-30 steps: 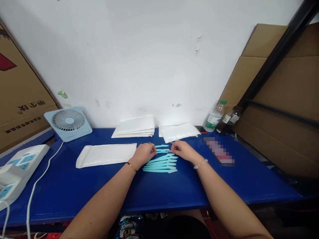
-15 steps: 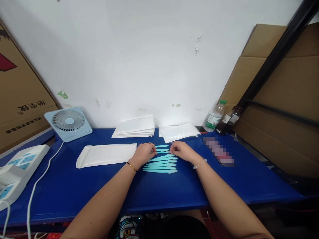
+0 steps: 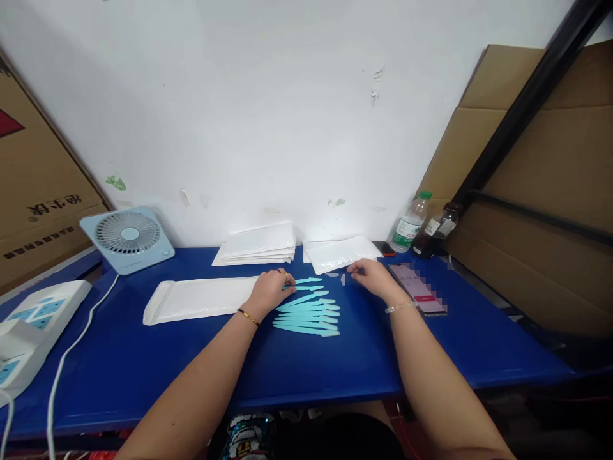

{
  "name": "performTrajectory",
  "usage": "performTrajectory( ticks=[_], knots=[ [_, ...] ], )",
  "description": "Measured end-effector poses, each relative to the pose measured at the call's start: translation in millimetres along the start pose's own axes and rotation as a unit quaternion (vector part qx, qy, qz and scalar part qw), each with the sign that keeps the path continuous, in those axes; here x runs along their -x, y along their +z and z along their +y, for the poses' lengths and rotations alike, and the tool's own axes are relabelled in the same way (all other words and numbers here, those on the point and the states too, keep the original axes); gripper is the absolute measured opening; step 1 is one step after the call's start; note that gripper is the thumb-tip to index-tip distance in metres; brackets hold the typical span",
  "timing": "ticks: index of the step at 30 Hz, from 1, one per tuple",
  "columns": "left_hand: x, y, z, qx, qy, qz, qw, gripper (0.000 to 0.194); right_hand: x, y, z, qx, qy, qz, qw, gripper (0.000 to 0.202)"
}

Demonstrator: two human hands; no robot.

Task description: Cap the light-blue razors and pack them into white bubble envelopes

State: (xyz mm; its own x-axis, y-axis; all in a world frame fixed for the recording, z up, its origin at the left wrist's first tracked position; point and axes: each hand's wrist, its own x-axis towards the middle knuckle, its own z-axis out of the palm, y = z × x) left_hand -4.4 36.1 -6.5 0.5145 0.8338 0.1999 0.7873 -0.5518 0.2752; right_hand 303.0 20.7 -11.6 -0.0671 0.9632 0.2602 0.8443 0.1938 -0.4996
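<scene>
Several teal eyebrow razors (image 3: 306, 317) lie in a fanned row on the blue table, heads to the right. My left hand (image 3: 272, 294) is at the far end of the row, thumb and fingertips around the handle of one razor (image 3: 313, 289); the grip is partly hidden. Off to the right of the row, my right hand (image 3: 371, 278) hovers with its fingers loosely curled and parted, nothing visible between them. Small clear blade caps (image 3: 343, 279) lie just left of its fingertips.
A white padded mailer (image 3: 201, 299) lies left of my left hand. More mailers (image 3: 261, 244) are stacked by the wall, others (image 3: 342, 253) beside them. A phone (image 3: 433, 306), two bottles (image 3: 409, 227), a blue fan (image 3: 129, 236) and a power strip (image 3: 45, 319) stand around.
My right hand has moved away to the right from the razors, and a clear cap now lies beside it. One razor now lies angled in the row; my left hand has shifted slightly up.
</scene>
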Motion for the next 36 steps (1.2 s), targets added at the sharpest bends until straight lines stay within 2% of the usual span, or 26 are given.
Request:
performTrajectory(
  ticks=[2, 4, 7, 12, 19, 29, 36],
  knots=[
    [-1, 1.1, -1, -0.008, 0.012, -0.007, 1.0, 0.013, 0, 4, 3, 0.007, -0.014, -0.04, 0.999, 0.028],
    [-2, 1.8, 0, -0.019, 0.025, -0.009, 0.999, 0.014, 0, 8, 1, 0.015, -0.03, -0.062, 0.998, 0.025],
    [-2, 0.8, 3, -0.033, 0.041, -0.01, 0.999, 0.019, 0, 11, -5, 0.01, -0.036, -0.079, 0.996, 0.012],
    [-2, -1.5, 4, -0.03, 0.054, -0.012, 0.998, 0.022, 2, 14, -19, -0.039, -0.071, -0.103, 0.991, 0.012],
    [-4, 2.1, 5, -0.021, 0.063, -0.007, 0.998, 0.019, 3, 19, -35, -0.053, -0.091, -0.106, 0.989, 0.012],
    [-2, -1.5, 0, -0.012, 0.06, -0.012, 0.998, 0.02, 4, 14, -29, -0.013, -0.101, -0.101, 0.99, 0.012],
    [-3, 0.8, 6, -0.019, 0.069, -0.006, 0.997, 0.019, 5, 22, -43, 0.006, -0.134, -0.1, 0.986, 0.012]
  ],
)
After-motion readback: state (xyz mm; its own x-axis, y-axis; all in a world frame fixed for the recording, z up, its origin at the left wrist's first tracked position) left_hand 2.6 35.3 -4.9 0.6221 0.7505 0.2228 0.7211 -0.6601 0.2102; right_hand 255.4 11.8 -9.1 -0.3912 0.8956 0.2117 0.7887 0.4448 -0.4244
